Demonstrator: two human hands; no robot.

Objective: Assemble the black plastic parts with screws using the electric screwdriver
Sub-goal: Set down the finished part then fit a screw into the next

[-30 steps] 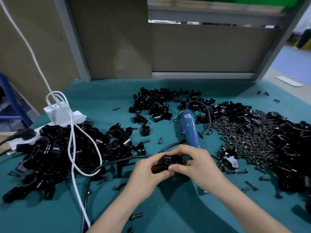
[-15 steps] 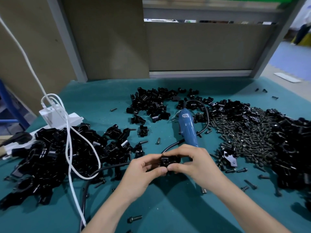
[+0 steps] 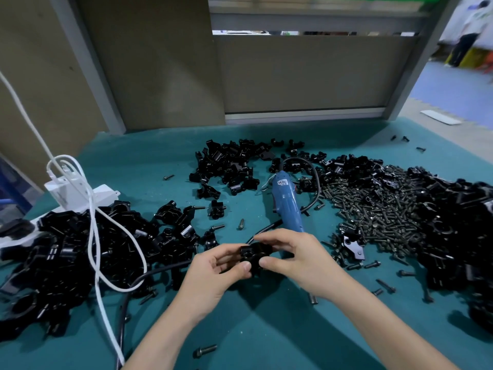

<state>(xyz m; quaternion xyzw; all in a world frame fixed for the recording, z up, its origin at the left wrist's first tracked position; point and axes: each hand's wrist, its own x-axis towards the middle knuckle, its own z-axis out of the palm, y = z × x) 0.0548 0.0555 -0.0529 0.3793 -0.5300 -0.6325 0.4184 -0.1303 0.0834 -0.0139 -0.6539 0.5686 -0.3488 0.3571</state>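
Observation:
Both hands hold one small black plastic part (image 3: pixel 254 256) above the green table mat, near the front centre. My left hand (image 3: pixel 217 279) pinches it from the left with thumb and fingers; my right hand (image 3: pixel 296 259) grips it from the right and above. The blue electric screwdriver (image 3: pixel 286 202) lies on the mat just behind my right hand, its black cord looping behind it. A large heap of dark screws (image 3: pixel 378 209) lies to the right, and piles of black parts sit at the left (image 3: pixel 80 252), back centre (image 3: pixel 229 164) and far right (image 3: pixel 458 236).
A white power strip with charger (image 3: pixel 77 194) sits at the left edge, its white cable (image 3: pixel 93 236) draped over the left pile. Loose screws (image 3: pixel 205 351) dot the mat (image 3: pixel 266 329) near me. A grey partition wall (image 3: pixel 293 73) stands behind the table.
The camera view shifted slightly and the hands turned the black part a little between them; both still hold it in about the same place.

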